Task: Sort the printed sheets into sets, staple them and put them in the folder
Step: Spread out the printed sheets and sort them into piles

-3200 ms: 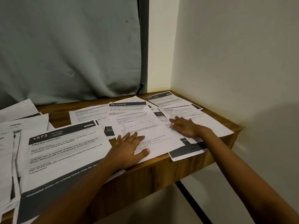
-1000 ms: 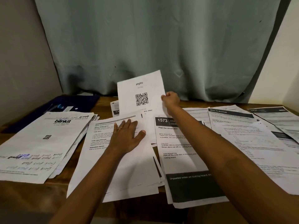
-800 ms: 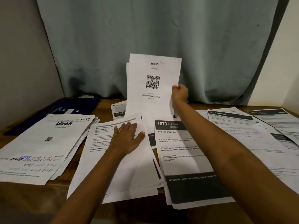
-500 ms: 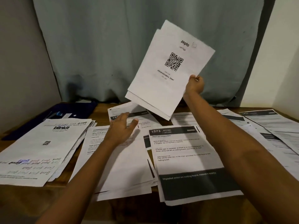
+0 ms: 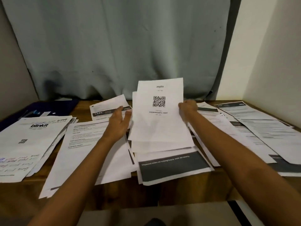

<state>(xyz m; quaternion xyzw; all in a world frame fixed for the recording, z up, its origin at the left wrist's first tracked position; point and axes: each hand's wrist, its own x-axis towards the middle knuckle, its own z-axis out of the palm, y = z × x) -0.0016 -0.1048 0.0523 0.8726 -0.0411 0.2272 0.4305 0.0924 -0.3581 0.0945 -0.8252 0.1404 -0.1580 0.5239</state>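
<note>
Wooden table point(image 5: 187, 191) is occupying the lower half of the view, its front edge showing bare brown grain. Behind the table, a grey-green curtain point(image 5: 122, 46) is hanging in soft folds, its hem reaching the far edge. A darker grey strip point(image 5: 228, 54) is running down above the table's far right corner. A shadowed left wall point(image 5: 11, 75) and a cream right wall point(image 5: 268, 54) are flanking the table. Below its front edge, pale floor point(image 5: 162, 212) is showing, a dark stripe point(image 5: 237, 212) crossing it; a dark rounded shape point(image 5: 154, 222), too cropped to identify, is sitting there.
</note>
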